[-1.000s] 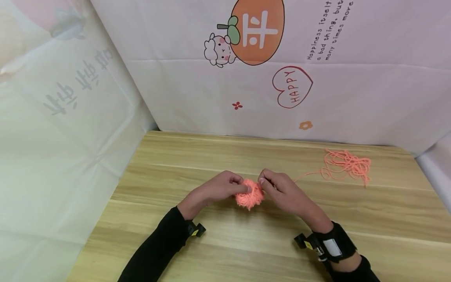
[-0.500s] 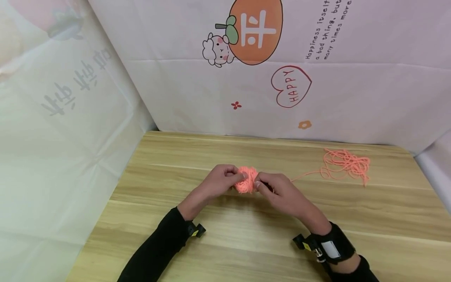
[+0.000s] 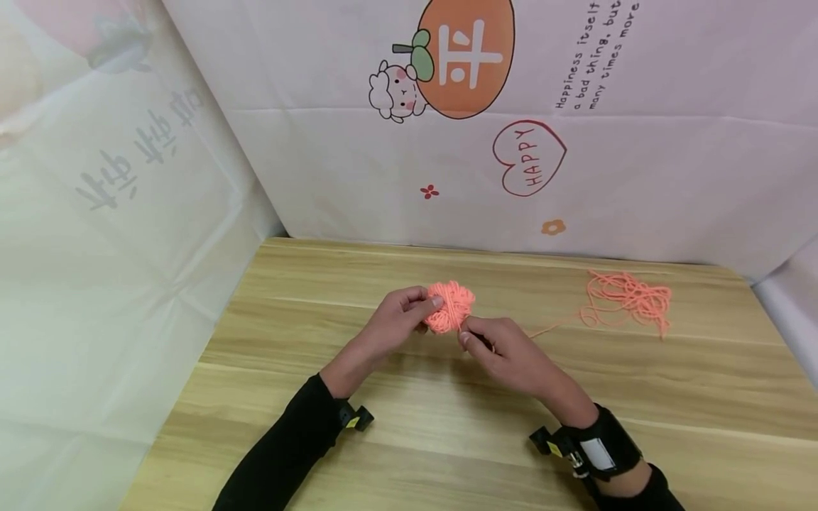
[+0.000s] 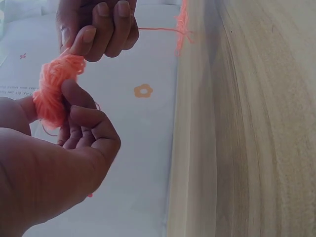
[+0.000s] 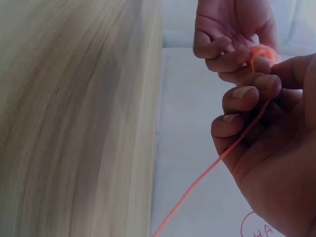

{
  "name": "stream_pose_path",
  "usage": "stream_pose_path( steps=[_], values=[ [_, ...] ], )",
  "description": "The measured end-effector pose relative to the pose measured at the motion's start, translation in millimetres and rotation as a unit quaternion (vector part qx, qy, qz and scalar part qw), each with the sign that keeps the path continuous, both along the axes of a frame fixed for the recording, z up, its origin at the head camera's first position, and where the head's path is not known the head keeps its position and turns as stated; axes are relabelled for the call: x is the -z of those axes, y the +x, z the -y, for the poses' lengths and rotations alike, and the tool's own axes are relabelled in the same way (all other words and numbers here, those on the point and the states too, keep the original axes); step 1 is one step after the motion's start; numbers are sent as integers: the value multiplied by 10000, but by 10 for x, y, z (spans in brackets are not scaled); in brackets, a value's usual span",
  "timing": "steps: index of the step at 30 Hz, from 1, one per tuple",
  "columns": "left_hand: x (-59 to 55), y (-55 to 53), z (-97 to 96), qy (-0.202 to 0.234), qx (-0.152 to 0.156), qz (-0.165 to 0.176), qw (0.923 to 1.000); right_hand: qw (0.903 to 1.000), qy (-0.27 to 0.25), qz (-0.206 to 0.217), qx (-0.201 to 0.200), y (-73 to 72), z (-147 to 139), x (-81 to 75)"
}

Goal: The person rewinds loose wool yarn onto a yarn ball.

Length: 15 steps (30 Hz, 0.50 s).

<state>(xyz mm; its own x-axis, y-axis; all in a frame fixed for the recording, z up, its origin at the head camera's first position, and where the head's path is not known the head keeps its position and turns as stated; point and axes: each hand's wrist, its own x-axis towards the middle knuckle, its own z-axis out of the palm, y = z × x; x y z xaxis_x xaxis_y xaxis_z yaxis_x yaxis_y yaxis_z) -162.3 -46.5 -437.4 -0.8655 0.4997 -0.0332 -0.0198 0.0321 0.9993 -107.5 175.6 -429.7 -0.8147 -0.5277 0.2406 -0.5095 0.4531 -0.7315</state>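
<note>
A small bundle of coral yarn [image 3: 452, 306] is held up above the table, pinched between the thumb and fingers of my left hand [image 3: 397, 319]. Strands wrap round its middle, as the head view shows. Just to its lower right, my right hand [image 3: 508, 355] pinches the yarn strand [image 5: 210, 170] between thumb and forefinger, close against the bundle. In the right wrist view this strand runs across the curled fingers and away from the palm. From the left wrist, the bundle [image 4: 52, 91] sits between thumb and fingertips, with the right fingers right at its upper end.
A loose, tangled heap of the same yarn [image 3: 629, 297] lies at the back right of the wooden table [image 3: 409, 440], its strand leading to the right hand. A printed white cloth [image 3: 319, 163] hangs behind the table, and another sheet [image 3: 160, 270] hangs along the left.
The bundle has risen away from the body and turned in the left hand. The right hand has shifted from beside it to its lower right, still pinching the strand.
</note>
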Motion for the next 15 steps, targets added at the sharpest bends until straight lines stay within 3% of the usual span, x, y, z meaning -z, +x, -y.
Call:
stream_pose_path(
  steps=[8, 15],
  values=[
    [-25, 2, -14, 478, 205, -490, 9974, 9998, -157, 117, 75, 11, -3, 31],
    [-41, 19, -13, 742, 597, -594, 9937, 9996, -179, 221, 93, -11, -6, 39]
  ],
)
